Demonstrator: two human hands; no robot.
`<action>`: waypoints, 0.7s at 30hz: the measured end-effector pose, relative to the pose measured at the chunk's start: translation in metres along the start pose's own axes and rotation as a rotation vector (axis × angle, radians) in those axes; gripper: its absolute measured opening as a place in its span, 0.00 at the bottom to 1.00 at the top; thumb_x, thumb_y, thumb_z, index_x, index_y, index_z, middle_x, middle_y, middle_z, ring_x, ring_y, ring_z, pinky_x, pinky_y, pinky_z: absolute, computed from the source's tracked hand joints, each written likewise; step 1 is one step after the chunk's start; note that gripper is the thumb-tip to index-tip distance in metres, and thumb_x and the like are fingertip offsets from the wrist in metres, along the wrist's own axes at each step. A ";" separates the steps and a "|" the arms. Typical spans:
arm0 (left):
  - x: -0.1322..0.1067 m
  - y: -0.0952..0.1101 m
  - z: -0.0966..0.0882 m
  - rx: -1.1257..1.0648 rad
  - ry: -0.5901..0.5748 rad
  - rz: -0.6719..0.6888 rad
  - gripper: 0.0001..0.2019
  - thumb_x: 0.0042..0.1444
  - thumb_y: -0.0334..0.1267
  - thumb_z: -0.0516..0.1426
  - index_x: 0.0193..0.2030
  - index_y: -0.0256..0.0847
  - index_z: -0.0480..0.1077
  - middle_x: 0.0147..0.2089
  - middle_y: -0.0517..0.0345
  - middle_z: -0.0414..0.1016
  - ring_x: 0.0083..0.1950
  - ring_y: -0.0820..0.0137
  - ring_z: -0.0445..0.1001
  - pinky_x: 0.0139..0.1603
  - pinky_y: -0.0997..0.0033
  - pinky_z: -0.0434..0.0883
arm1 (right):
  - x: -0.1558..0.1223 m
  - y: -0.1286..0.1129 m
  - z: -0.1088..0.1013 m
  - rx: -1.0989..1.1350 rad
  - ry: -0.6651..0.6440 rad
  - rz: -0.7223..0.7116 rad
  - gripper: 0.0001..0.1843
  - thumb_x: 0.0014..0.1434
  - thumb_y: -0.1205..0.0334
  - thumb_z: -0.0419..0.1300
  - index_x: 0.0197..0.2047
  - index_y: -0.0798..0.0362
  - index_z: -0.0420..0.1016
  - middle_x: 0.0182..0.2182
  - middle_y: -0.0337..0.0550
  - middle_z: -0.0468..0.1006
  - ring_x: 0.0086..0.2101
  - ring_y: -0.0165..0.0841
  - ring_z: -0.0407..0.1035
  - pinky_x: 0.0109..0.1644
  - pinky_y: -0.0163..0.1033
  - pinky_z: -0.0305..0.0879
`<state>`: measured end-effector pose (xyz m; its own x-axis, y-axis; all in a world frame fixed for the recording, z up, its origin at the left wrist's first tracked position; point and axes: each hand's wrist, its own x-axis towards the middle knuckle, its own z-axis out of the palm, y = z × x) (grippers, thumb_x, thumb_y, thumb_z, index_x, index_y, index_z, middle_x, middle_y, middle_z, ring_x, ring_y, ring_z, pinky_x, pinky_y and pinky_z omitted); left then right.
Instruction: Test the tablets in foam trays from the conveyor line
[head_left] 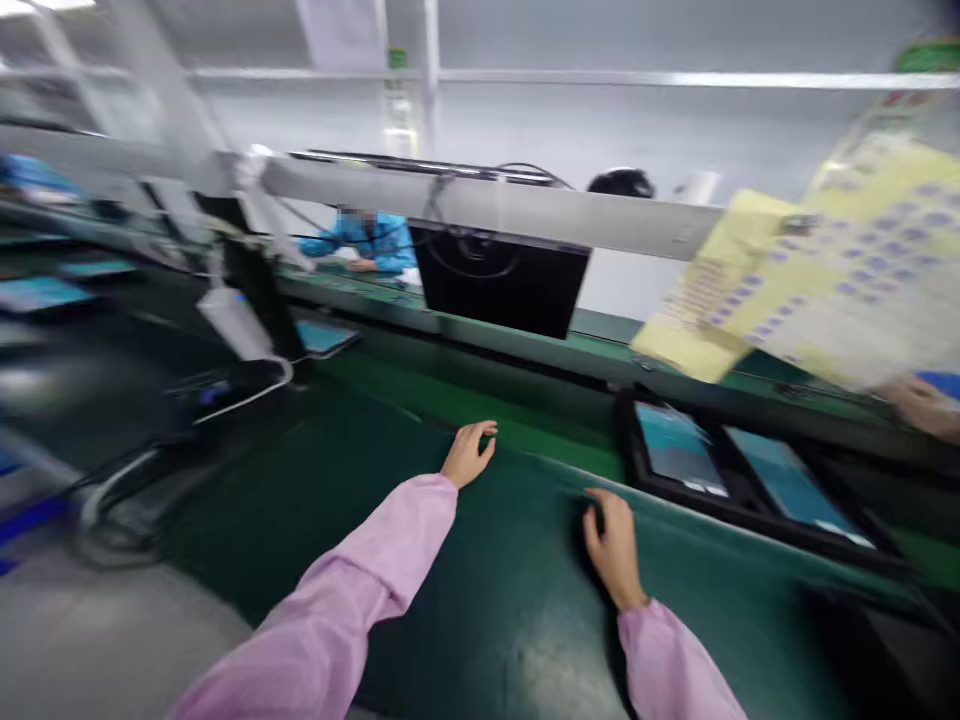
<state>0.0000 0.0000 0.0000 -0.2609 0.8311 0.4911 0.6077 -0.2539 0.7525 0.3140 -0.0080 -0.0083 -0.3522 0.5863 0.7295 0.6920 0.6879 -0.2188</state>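
Note:
My left hand [469, 454] is over the far edge of the green work mat [517, 590], its fingers gently bent and the thumb apart, with nothing seen in it. To the right, my right hand [615, 545] rests on or just above the mat. Its fingers curve loosely, thumb and forefinger are apart, and no object shows between them. Beyond the right hand lies a black tray [739, 500] with two flat panels in blue-green film, a left panel [679, 448] and a right panel [795, 485]. Neither hand touches the tray.
A green conveyor belt [540, 425] runs behind the mat. Yellow and white paper sheets [847, 260] hang at the right. A black monitor [502, 280] faces away. Cables and a white box [236, 320] are at left. A co-worker in blue [390, 240] sits opposite; another person's hand [922, 402] shows far right.

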 end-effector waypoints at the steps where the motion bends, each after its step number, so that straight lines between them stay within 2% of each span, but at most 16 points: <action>1: 0.002 -0.010 -0.014 0.026 0.045 -0.045 0.15 0.58 0.29 0.60 0.52 0.39 0.70 0.46 0.53 0.78 0.51 0.65 0.75 0.63 0.52 0.67 | 0.000 -0.002 -0.001 0.039 0.002 -0.016 0.15 0.68 0.58 0.45 0.49 0.53 0.69 0.40 0.49 0.80 0.40 0.39 0.75 0.45 0.44 0.72; 4: 0.005 -0.034 -0.050 0.082 0.156 -0.154 0.12 0.62 0.35 0.59 0.51 0.36 0.70 0.43 0.54 0.77 0.45 0.66 0.77 0.55 0.53 0.72 | 0.000 -0.004 -0.001 0.129 -0.031 -0.072 0.15 0.68 0.57 0.46 0.47 0.54 0.69 0.38 0.50 0.80 0.38 0.40 0.76 0.42 0.44 0.72; 6: 0.005 -0.042 -0.061 0.099 0.203 -0.199 0.12 0.64 0.40 0.58 0.51 0.36 0.70 0.43 0.54 0.76 0.44 0.66 0.77 0.51 0.55 0.75 | -0.001 -0.002 0.001 0.158 -0.081 -0.111 0.15 0.69 0.56 0.46 0.47 0.53 0.69 0.38 0.49 0.80 0.36 0.39 0.77 0.40 0.43 0.72; 10: 0.002 -0.042 -0.058 0.099 0.224 -0.211 0.13 0.64 0.43 0.58 0.49 0.36 0.71 0.46 0.53 0.75 0.46 0.66 0.76 0.51 0.56 0.74 | -0.006 0.006 0.007 0.130 -0.168 -0.208 0.15 0.70 0.53 0.46 0.48 0.51 0.69 0.37 0.46 0.80 0.35 0.38 0.77 0.39 0.41 0.72; 15: 0.001 -0.037 -0.055 0.011 0.252 -0.228 0.12 0.63 0.43 0.59 0.47 0.36 0.72 0.44 0.54 0.76 0.46 0.66 0.75 0.53 0.54 0.73 | -0.006 0.012 0.012 0.114 -0.194 -0.230 0.17 0.70 0.50 0.45 0.48 0.51 0.69 0.38 0.46 0.79 0.36 0.38 0.77 0.39 0.42 0.72; 21: 0.007 -0.042 -0.052 -0.255 0.401 -0.325 0.10 0.63 0.41 0.59 0.43 0.36 0.72 0.41 0.56 0.76 0.42 0.68 0.76 0.50 0.58 0.75 | -0.001 0.007 0.004 0.087 -0.188 -0.291 0.17 0.71 0.51 0.45 0.47 0.51 0.70 0.35 0.45 0.80 0.34 0.37 0.77 0.37 0.40 0.73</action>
<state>-0.0664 -0.0097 -0.0051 -0.6982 0.6464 0.3077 0.2617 -0.1696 0.9501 0.3169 -0.0020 -0.0135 -0.6419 0.4231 0.6395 0.4922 0.8668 -0.0795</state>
